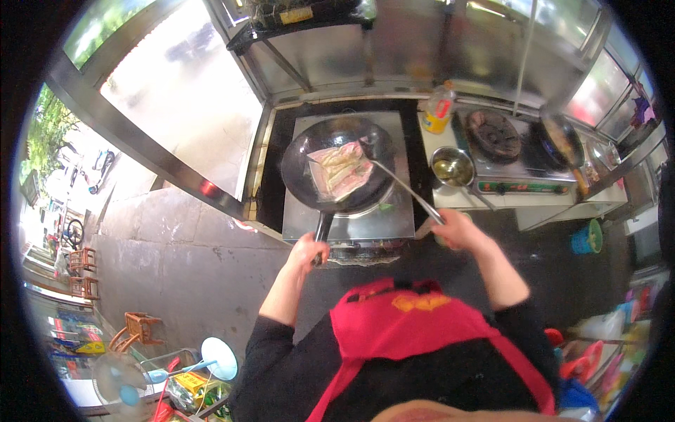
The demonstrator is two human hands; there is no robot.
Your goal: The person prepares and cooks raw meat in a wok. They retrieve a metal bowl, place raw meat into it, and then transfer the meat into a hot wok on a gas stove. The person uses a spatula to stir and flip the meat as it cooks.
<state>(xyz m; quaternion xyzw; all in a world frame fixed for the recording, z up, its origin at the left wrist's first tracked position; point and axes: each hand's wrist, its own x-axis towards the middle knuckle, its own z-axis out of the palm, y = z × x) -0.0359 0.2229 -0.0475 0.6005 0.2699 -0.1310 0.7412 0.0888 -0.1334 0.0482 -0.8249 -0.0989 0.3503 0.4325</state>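
Note:
My left hand (pixel 307 252) is closed around the black handle (pixel 325 228) of a dark wok (pixel 295 176), which sits on a metal-topped stove (pixel 398 227). In the wok lies a folded, pale pink and yellowish sheet-like food (pixel 340 171); I cannot tell exactly what it is. My right hand (pixel 457 229) grips the long metal handle (pixel 408 192) of a cooking utensil that slants into the right side of the wok. Its head is at the food's upper right edge, dark and hard to make out.
Right of the wok stand a plastic oil bottle (pixel 438 111), a metal saucepan (pixel 452 168) with liquid, and a gas stove (pixel 522 185) bearing a round dark pan (pixel 494 135) and another pan (pixel 559 140). A bucket (pixel 586 237) is at right; a fan (pixel 121 377) stands lower left.

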